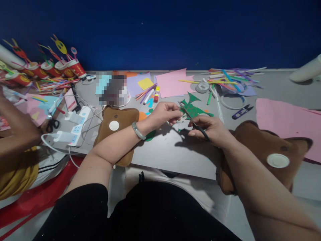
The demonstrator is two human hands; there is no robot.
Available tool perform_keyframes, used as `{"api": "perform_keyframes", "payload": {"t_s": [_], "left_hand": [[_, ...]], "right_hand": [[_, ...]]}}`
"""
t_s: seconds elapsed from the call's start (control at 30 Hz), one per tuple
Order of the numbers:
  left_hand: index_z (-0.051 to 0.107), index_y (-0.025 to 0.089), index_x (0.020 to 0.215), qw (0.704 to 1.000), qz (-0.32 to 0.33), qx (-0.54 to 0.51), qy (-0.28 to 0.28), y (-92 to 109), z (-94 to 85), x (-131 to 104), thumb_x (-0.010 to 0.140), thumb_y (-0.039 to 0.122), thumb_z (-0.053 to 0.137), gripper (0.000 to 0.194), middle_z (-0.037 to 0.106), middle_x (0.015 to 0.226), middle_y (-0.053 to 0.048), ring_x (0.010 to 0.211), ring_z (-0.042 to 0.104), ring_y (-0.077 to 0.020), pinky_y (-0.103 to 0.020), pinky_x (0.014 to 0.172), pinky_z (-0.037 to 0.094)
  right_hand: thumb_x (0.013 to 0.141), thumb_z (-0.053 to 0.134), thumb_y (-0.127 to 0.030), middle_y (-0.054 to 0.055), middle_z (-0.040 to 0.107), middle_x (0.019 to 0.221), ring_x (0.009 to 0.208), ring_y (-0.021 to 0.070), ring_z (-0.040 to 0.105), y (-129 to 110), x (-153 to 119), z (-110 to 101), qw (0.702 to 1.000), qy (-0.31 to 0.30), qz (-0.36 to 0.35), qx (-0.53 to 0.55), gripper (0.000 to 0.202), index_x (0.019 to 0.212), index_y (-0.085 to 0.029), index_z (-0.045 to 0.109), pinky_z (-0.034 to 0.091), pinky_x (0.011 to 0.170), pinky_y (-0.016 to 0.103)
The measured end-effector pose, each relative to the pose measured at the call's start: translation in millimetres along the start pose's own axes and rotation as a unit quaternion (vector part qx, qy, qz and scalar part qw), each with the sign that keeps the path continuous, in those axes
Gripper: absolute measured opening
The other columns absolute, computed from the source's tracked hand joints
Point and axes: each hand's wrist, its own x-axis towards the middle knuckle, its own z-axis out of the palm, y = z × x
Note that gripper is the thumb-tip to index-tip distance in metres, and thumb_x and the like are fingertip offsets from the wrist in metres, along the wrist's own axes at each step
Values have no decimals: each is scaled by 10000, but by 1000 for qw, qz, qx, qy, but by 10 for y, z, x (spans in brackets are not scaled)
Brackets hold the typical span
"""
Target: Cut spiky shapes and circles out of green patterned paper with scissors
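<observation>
In the head view, my right hand [212, 129] grips a pair of scissors [202, 132] with dark handles. Their blades point up and left, toward my other hand. The fingertips of my left hand [167, 114] are pinched together close to the blades; whatever is between them is too small to make out. Behind the blades lie green paper offcuts [194, 109] with jagged edges and cut-out holes. A round green piece [150, 135] shows partly from under my left forearm.
Brown cushions [106, 127] lie under or beside both forearms. A glue stick [156, 94], pink paper [173, 83], tape roll [233, 101] and purple thread snips [242, 112] are around. At left are a power strip [80, 125], decorated red cups [76, 68] and another person's arm [18, 134].
</observation>
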Motion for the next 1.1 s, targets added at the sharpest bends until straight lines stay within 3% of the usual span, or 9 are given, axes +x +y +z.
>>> {"api": "perform_keyframes", "payload": {"t_s": [0.2, 0.43, 0.87, 1.1], "left_hand": [[544, 171, 691, 1000, 0, 6, 5, 7, -5, 10, 816, 162, 805, 289, 628, 590, 63, 455, 506, -20, -187, 480, 387], [544, 166, 699, 1000, -3, 0, 10, 33, 0, -2, 858, 70, 699, 242, 627, 580, 67, 449, 515, -21, -181, 483, 394], [557, 168, 699, 1000, 6, 10, -1, -44, -18, 18, 858, 99, 696, 221, 637, 602, 57, 466, 514, -23, -186, 484, 401], [587, 162, 682, 999, 42, 24, -12, -90, -55, 34, 844, 97, 697, 206, 623, 599, 55, 463, 511, -28, -195, 468, 404]], "right_hand": [[537, 1021, -651, -70, 480, 503, 445, 88, 394, 25, 6, -19, 1000, -4, 3, 6, 625, 790, -221, 644, 286, 428, 253], [547, 1023, -632, -79, 458, 495, 452, 75, 359, 192, 37, -40, 1000, 4, 0, 12, 629, 808, -205, 642, 245, 439, 257], [515, 1014, -684, -54, 470, 551, 502, 116, 423, 55, 25, -4, 1000, 8, 1, -15, 637, 781, -231, 654, 340, 471, 270], [523, 1024, -645, -77, 468, 493, 449, 82, 386, 54, 19, 3, 1000, -1, 10, 13, 635, 784, -206, 646, 267, 434, 249]]}}
